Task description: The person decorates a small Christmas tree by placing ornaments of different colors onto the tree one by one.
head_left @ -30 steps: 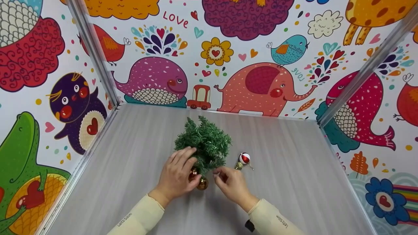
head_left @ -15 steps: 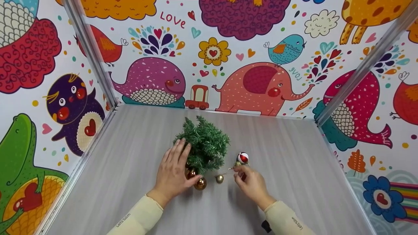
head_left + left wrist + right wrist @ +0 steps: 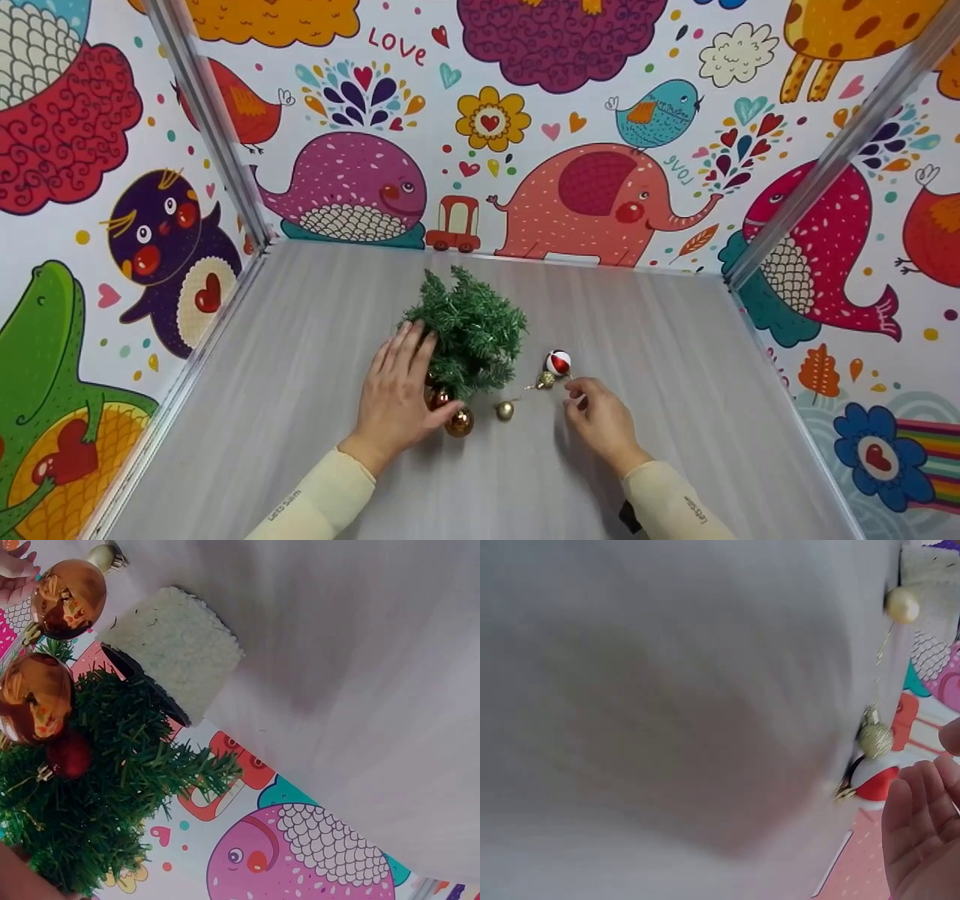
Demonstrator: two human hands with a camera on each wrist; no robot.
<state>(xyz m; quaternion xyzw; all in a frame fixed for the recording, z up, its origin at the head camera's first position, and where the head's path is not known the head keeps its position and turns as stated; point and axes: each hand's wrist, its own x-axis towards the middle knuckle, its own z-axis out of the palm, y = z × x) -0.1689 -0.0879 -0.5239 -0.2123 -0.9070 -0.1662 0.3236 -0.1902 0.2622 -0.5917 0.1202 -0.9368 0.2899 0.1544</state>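
A small green artificial tree [image 3: 472, 330] stands mid-table, its pale base [image 3: 176, 645] visible in the left wrist view. My left hand [image 3: 397, 394] rests with extended fingers against its left side, thumb beside a copper bauble [image 3: 460, 421]. Another copper bauble [image 3: 36, 697] and a dark red one [image 3: 69, 755] are at the branches. My right hand [image 3: 606, 424], fingers loosely bent and holding nothing visible, is just right of a red-and-white bauble [image 3: 558, 362] and a glittery gold bauble [image 3: 545, 380]. A plain gold bauble [image 3: 505, 410] with a string lies between the hands.
The grey table [image 3: 300, 315] is bounded by printed panels, with the back panel [image 3: 465, 180] behind the tree. Metal posts stand at the back left [image 3: 214, 127] and back right [image 3: 832, 150] corners.
My right hand has moved right from the tree's lower edge, past the plain gold bauble, now uncovered on the table. My left hand has shifted slightly up the tree's left side.
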